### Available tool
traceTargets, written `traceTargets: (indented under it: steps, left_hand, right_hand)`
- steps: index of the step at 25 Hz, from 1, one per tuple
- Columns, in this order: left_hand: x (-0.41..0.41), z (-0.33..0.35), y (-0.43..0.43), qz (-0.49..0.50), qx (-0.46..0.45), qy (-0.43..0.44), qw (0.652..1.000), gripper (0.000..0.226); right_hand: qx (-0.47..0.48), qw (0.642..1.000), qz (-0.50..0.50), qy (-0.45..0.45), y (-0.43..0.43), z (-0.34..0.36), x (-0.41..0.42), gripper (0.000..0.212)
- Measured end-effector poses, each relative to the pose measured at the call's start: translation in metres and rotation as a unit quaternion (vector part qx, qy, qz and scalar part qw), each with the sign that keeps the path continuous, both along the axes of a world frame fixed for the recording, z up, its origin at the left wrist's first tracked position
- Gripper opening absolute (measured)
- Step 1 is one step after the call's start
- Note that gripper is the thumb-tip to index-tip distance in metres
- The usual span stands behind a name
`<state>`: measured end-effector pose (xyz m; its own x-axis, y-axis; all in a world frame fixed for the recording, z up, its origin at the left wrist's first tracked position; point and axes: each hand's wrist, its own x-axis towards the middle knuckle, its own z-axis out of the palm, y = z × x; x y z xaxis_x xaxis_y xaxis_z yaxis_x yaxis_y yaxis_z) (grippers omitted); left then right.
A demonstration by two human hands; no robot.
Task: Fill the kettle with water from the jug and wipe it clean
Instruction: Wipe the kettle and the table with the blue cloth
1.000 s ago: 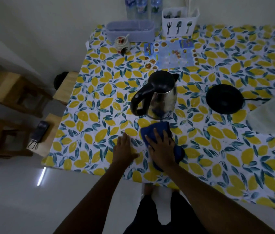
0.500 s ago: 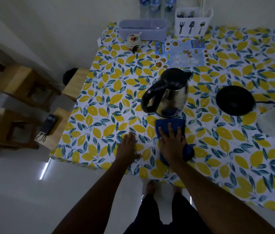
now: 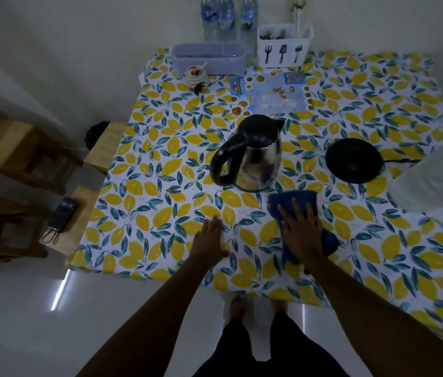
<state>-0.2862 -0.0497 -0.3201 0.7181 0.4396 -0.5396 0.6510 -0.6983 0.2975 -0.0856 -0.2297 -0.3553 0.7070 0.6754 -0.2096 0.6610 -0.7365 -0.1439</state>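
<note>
A steel kettle [image 3: 258,161] with a black lid and handle stands upright in the middle of the table with the lemon-print cloth [image 3: 160,186]. Its round black base [image 3: 353,160] lies apart to its right, with a cord running right. A blue cloth [image 3: 293,202] lies flat on the table just in front of the kettle. My right hand [image 3: 300,229] presses flat on the blue cloth, fingers spread. My left hand [image 3: 211,238] rests palm down on the table near the front edge, holding nothing. A pale translucent jug [image 3: 437,172] sits at the right edge.
At the back stand three water bottles [image 3: 225,17], a lilac box [image 3: 209,58], a white cutlery holder [image 3: 283,47], a small cup [image 3: 197,77] and a printed placemat [image 3: 269,92]. Wooden stools [image 3: 11,159] stand left of the table, one bearing a dark device [image 3: 61,213].
My right hand has slid the blue cloth to the right along the table in front of the kettle. My left hand has stayed flat on the table.
</note>
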Motion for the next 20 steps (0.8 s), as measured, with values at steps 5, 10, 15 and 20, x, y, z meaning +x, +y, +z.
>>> traceTargets:
  steps: [5, 10, 15, 20]
  left_hand:
    - [0.012, -0.011, -0.016, 0.002, -0.007, 0.006, 1.000, 0.111]
    - [0.009, -0.014, -0.014, -0.017, 0.007, -0.006, 1.000, 0.111]
    - [0.009, -0.015, -0.015, -0.019, 0.011, -0.003, 1.000, 0.112]
    - [0.002, -0.010, -0.022, 0.007, 0.011, -0.035, 0.999, 0.108]
  right_hand:
    - [-0.003, 0.996, -0.075, 0.056, 0.032, 0.005, 0.027, 0.050]
    - [0.002, 1.000, 0.022, 0.009, -0.034, -0.001, -0.025, 0.050]
    - [-0.002, 0.993, -0.099, 0.061, 0.007, 0.003, 0.041, 0.050]
    - [0.031, 0.999, -0.022, 0.035, 0.017, 0.004, -0.020, 0.048]
